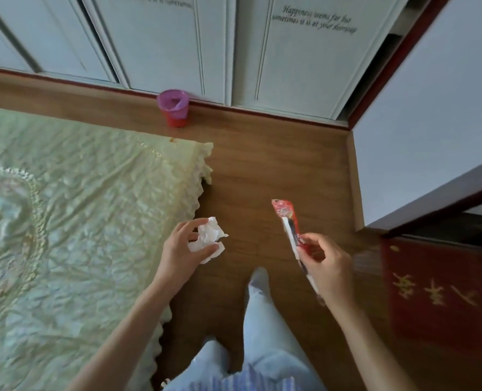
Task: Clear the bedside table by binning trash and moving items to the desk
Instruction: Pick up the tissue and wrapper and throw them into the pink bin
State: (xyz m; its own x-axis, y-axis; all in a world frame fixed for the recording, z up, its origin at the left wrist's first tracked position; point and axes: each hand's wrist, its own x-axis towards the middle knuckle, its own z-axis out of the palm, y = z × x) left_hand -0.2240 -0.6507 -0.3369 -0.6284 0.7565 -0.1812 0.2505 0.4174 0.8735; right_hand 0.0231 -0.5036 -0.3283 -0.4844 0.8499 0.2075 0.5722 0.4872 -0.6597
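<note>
The crumpled white tissue (208,238) sat in the left hand (182,255), its fingers (190,224) curled round it from above and the thumb pressing from below, out over the wooden floor (262,165) just beside the corner of the bed (79,207). The red and white snack wrapper (290,232) stood tilted in the right hand (325,268), pinched near its middle between thumb and fingertips, its red end pointing up and away. Both pieces looked like trash, so the binning step seemed to be in hand, with both hands loaded and carrying. A small red bin with a purple liner (173,108) stood on the floor against the white wardrobe doors (163,46), well ahead of the hands. The next move would likely call for walking forward and releasing each piece over its open mouth. Both forearms reached forward at waist height, elbows bent, palms turned inward. Neither the bedside table nor the desk was in view.
</note>
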